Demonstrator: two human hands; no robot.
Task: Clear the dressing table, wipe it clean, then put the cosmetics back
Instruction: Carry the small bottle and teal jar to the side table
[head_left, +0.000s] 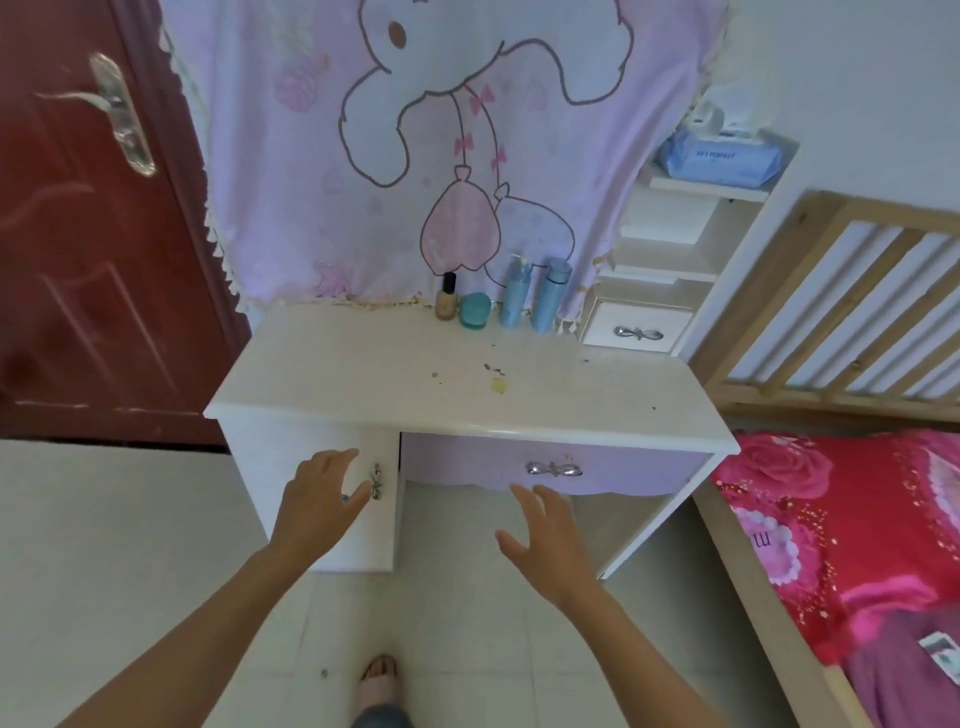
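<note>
Head camera, looking down at a white bench (363, 374) set against a wall hung with a pink cartoon-rabbit cloth (415, 130). Four cosmetics stand in a row along the bench's far edge, at about 1 o'clock from its middle. From left to right they are a foundation bottle (446, 299) with a black cap, a teal jar (475, 310), a pale blue pump bottle (514, 293) and a capped blue bottle (550, 296). All are upright and close together, just in front of the cloth's fringe. Dark specks and a yellowish stain (497, 384) mark the benchtop below them, toward 5 o'clock of the jar.

Both hands are released, fingers spread and grasping nothing. The left hand (317, 504) hovers before the white cupboard door (332, 457) at 7 o'clock of the bench, its thumb beside the bow-shaped handle (376, 480); whether they touch cannot be told. The right hand (545, 535) hangs at 6 o'clock, below the lilac drawer (623, 470).

A small white drawer (638, 325) and open shelves rise at 2 o'clock, with a blue tissue pack (719, 158) on the top shelf. A dark red door (78, 234) fills 9 o'clock. A bed (831, 519) with a rose-print cover lies at 4 o'clock, and a slatted wooden frame (857, 312) is above it. A sandalled foot (379, 675) shows on the tiled floor at 6 o'clock.
</note>
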